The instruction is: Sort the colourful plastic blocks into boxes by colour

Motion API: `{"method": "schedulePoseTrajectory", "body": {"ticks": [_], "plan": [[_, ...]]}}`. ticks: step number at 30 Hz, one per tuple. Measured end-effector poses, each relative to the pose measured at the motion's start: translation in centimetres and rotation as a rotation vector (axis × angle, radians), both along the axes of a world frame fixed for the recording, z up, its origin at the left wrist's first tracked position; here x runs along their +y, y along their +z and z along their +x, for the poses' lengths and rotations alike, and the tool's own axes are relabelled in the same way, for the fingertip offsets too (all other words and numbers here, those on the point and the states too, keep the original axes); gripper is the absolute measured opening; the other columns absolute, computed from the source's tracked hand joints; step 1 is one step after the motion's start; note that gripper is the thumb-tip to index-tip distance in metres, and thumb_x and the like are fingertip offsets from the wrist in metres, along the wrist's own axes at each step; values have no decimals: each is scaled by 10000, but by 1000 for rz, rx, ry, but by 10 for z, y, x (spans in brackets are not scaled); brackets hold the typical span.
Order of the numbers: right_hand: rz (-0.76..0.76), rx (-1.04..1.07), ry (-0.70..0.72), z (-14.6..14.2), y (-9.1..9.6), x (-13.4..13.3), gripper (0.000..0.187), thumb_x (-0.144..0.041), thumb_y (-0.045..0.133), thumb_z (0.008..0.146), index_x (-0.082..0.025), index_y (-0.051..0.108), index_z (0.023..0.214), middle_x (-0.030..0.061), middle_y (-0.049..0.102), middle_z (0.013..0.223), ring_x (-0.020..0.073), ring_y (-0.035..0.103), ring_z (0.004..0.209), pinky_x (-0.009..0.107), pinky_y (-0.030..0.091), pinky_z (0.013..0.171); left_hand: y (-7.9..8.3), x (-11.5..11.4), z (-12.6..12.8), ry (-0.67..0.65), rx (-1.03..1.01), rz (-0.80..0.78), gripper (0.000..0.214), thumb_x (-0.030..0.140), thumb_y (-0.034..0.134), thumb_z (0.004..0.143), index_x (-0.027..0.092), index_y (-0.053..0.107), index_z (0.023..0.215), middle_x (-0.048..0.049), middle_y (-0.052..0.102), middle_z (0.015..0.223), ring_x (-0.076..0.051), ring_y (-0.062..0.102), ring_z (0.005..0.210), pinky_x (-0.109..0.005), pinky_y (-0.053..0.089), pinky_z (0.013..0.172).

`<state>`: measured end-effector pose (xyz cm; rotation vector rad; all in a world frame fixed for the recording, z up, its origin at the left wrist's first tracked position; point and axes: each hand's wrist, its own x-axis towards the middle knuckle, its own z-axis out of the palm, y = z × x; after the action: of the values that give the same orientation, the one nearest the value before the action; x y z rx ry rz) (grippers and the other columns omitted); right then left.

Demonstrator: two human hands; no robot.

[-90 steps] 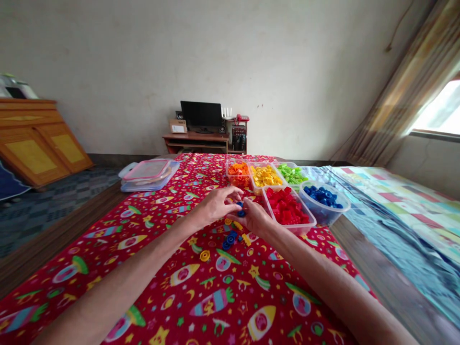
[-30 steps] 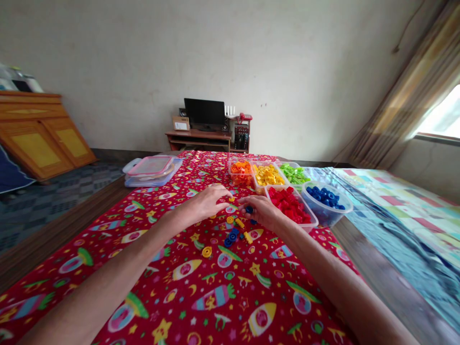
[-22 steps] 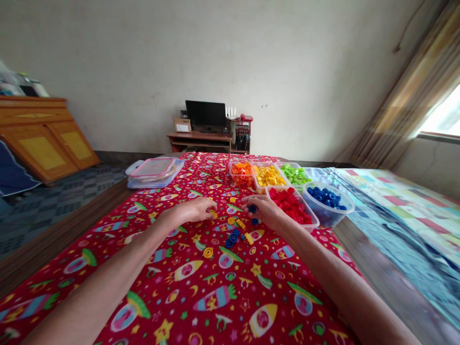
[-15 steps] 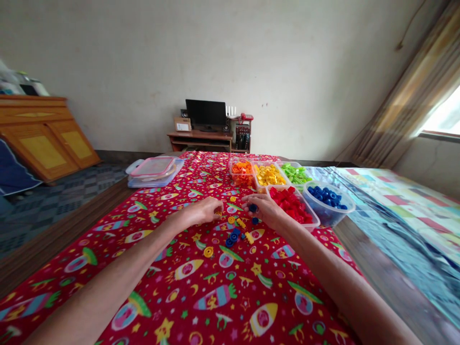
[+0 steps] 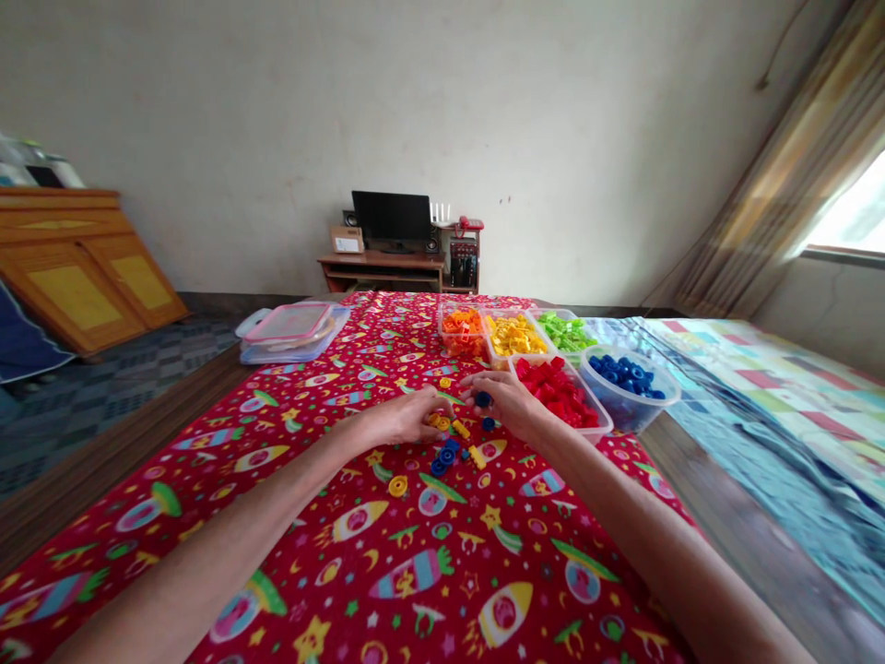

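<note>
My left hand [image 5: 412, 417] is closed by its fingertips on a small yellow toy piece [image 5: 433, 419], mostly hidden, right beside a yellow toy wheel [image 5: 443, 423] on the cloth. A dark blue toy wheel [image 5: 482, 398] is pinched in my right hand [image 5: 508, 395]. Just below that hand lies another blue wheel [image 5: 488, 424]. Between the hands and nearer me are a yellow brick [image 5: 461, 429], a second yellow brick [image 5: 477, 457] and a cluster of blue pieces [image 5: 446, 456]. One yellow wheel [image 5: 397, 486] lies apart at front left; another [image 5: 445, 382] sits farther back.
Beyond my right hand stand tubs of red bricks [image 5: 607, 420], blue pieces [image 5: 634, 417], yellow bricks [image 5: 520, 356], orange bricks [image 5: 463, 349] and green bricks [image 5: 565, 334]. Stacked lids [image 5: 294, 323] lie at the back left of the red patterned cloth [image 5: 332, 590].
My left hand has moved right and slightly nearer me, bringing its yellow piece up to the yellow wheel. My right hand keeps hold of the blue wheel, almost unmoved.
</note>
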<state>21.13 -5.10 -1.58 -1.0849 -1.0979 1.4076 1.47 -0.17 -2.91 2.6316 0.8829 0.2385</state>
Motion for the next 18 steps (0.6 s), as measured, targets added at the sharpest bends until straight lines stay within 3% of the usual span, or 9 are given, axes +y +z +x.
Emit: {"method": "schedulePoseTrajectory", "body": {"ticks": [5,7,10,13,18], "plan": [[9,3,43,2,1,1,146,-289,611,740,-155,660,764,14,630,622,107,573,590,197,460,523,-2,-3,2,-4,-42,23,181,281,607,792,182,615,944,-44,630,914,-193,585,841,-272,451,750],[56,-95,84,7,3,3,171,-320,594,765,-159,649,749,6,616,609,102,551,564,198,438,507,-2,-2,1,0,-53,5,165,286,598,800,185,614,929,-36,633,898,-184,584,822,-263,449,736],[278,-579,126,17,5,5,164,-259,553,803,-164,619,687,-14,571,573,95,495,533,206,405,513,-3,2,0,15,-58,1,171,292,596,795,182,617,924,-31,635,894,-179,583,815,-256,450,732],[529,-1142,77,21,-1,-1,127,-137,526,816,-164,624,740,31,625,691,136,547,655,252,443,646,-8,9,-1,11,-43,22,174,312,595,794,180,624,902,-30,631,875,-178,579,802,-252,448,715],[613,-1660,213,11,-15,-23,195,-116,460,881,-128,638,959,164,662,983,239,603,890,328,461,770,-15,17,-1,-45,-33,47,179,314,592,804,175,635,908,-58,630,902,-191,588,837,-254,447,742]]}}
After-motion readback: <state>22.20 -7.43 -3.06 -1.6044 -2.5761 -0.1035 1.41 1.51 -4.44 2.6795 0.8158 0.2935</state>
